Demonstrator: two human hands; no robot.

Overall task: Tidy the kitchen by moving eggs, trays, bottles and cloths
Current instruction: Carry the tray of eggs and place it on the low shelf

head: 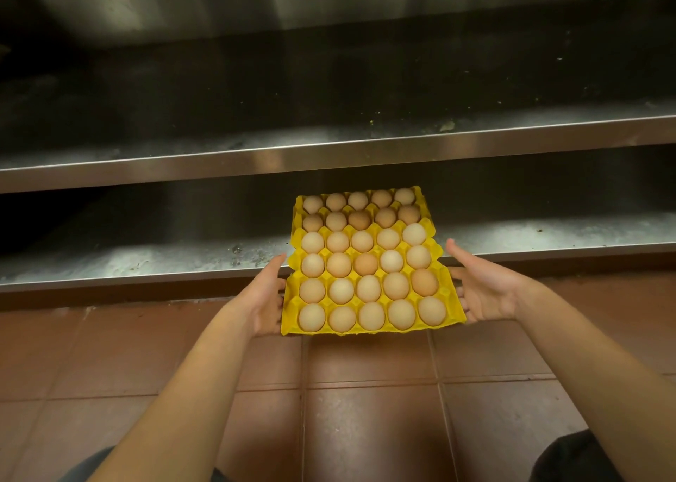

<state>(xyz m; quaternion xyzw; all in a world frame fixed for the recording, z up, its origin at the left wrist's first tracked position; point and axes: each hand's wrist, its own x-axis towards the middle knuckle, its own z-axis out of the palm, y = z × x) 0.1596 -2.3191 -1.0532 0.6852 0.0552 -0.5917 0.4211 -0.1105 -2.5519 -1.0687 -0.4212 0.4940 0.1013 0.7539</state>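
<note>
A yellow egg tray (444, 291) full of several brown eggs (365, 264) is held level in front of the low steel shelves. Its far end reaches over the front edge of the bottom shelf (146, 262), and its near end hangs above the floor tiles. My left hand (267, 298) grips the tray's left side, fingers tucked underneath and thumb along the edge. My right hand (483, 287) supports the right side from below, thumb raised beside the tray. No bottles or cloths are visible.
A second steel shelf (329, 152) runs above the bottom one, dusty with a few crumbs. A steel surface overhangs at the top. Red-brown floor tiles (365, 390) lie below. My dark-clothed knees (574, 459) show at the bottom corners.
</note>
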